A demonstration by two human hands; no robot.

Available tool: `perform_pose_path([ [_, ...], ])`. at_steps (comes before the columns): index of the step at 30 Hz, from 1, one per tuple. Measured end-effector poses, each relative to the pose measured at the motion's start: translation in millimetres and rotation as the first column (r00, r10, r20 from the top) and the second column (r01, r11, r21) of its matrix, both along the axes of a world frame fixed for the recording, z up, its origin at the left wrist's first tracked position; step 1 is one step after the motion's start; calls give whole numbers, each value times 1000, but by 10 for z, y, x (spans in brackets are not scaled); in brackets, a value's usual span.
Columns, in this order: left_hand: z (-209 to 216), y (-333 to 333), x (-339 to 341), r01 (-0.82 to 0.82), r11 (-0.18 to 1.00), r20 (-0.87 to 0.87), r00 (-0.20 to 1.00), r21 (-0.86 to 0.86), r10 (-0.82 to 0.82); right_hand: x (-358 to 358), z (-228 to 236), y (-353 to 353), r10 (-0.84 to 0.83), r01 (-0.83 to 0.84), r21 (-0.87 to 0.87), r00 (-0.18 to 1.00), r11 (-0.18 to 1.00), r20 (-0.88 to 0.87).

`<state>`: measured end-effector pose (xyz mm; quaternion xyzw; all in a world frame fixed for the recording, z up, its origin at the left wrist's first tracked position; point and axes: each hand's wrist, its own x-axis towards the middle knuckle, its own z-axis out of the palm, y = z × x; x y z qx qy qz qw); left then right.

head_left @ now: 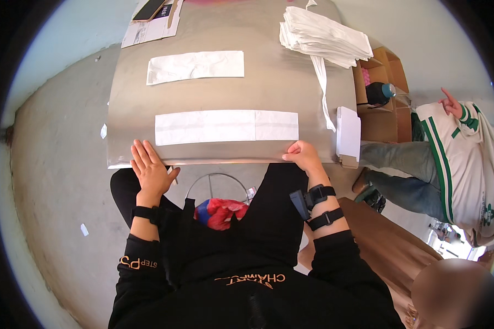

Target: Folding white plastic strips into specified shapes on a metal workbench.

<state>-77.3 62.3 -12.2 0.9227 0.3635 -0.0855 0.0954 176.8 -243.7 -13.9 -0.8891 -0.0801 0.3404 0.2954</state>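
Observation:
A long white folded strip (203,128), paper or thin cloth, lies flat along the near side of the metal table (129,98). A seam crosses it right of its middle. My left hand (151,172) rests at the table's front edge below the strip's left end, fingers stretched out and holding nothing. At the strip's lower right corner, my right hand (304,156) has its fingers curled in against the thumb; anything between them is hidden. Farther back lies a shorter, wrinkled white piece (197,67). A thick stack of similar white pieces (324,35) sits at the far right, a narrow strip hanging from it.
White cards in a small box (347,131) stand at the table's right edge. Beyond are cardboard compartments (387,123) with a dark bottle (377,94). A phone (148,10) lies on a carton at the far left. Another person (455,159) is at the right.

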Motion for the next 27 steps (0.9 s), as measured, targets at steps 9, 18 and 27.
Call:
perform_pose_path([
  [9, -35, -4, -6, 13, 1000, 7, 1000, 17, -13, 13, -76, -30, -2, 1, 5, 999, 1000, 40],
  [18, -27, 2, 4, -1, 1000, 28, 1000, -6, 1, 43, -124, -61, -6, 2, 57, 998, 998, 64],
  [27, -7, -11, -22, 5, 1000, 53, 999, 20, -6, -35, -46, -18, 11, -12, 15, 998, 1000, 64],
])
